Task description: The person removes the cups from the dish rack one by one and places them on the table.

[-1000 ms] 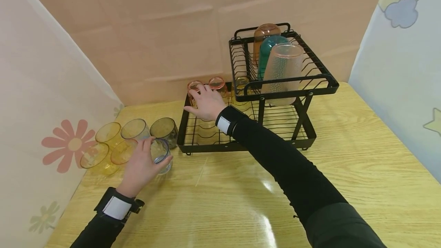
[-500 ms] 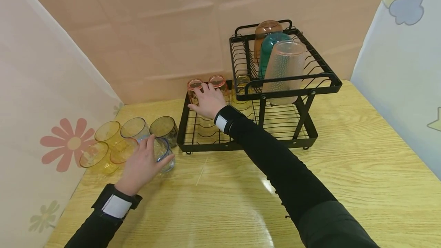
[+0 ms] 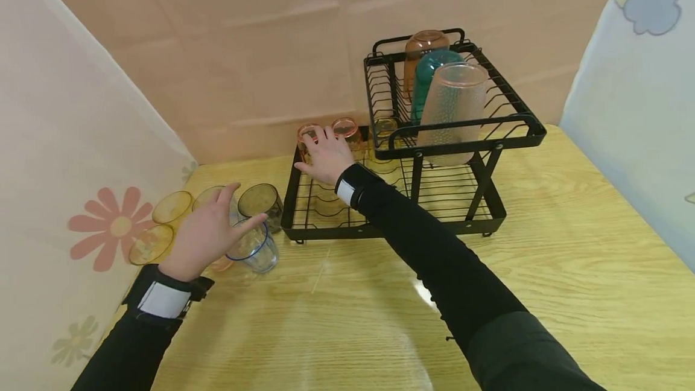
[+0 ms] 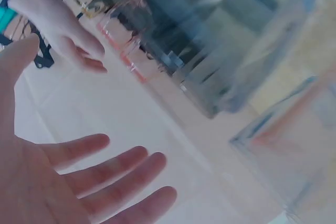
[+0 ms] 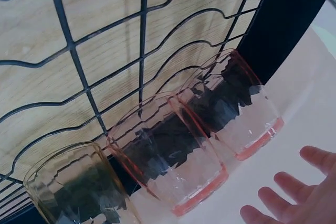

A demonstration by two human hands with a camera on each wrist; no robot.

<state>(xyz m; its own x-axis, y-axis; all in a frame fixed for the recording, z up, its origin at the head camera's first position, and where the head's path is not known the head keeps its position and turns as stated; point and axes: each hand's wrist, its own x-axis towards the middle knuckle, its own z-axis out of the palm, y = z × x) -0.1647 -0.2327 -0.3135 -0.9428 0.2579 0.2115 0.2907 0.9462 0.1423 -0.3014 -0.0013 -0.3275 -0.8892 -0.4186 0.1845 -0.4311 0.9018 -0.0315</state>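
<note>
A: Left hand (image 3: 206, 235), condition?
B: Fingers spread wide, thumb well out; nothing in hold.

A: Nearest article?
B: One clear blue-rimmed glass (image 3: 262, 256), rim up on the table (image 3: 347, 318), near the thumb, on the side towards the right hand.

A: Others about those fingers?
B: One smoky grey glass (image 3: 260, 201), just beyond the thumb tip, beside the rack. One yellow glass (image 3: 172, 207) and a second yellow glass (image 3: 151, 246), on the outer side of the fingers. Further glassware behind the hand, partly hidden.

A: Right hand (image 3: 329, 158)?
B: Fingers parted, holding nothing; the right wrist view shows a gap between fingertips and glass.

A: Articles beside it?
B: One pink glass (image 5: 239, 108) and a second pink glass (image 5: 170, 156), both upside down in the black wire rack (image 3: 326, 233), just beside the fingers. One amber glass (image 5: 79, 187), farther from them, past the second pink.

A: Upper tier?
B: Brown glass (image 3: 426, 47), teal glass (image 3: 432, 68), pale textured glass (image 3: 453, 107): all upturned, above and rightward of the right fingers.
</note>
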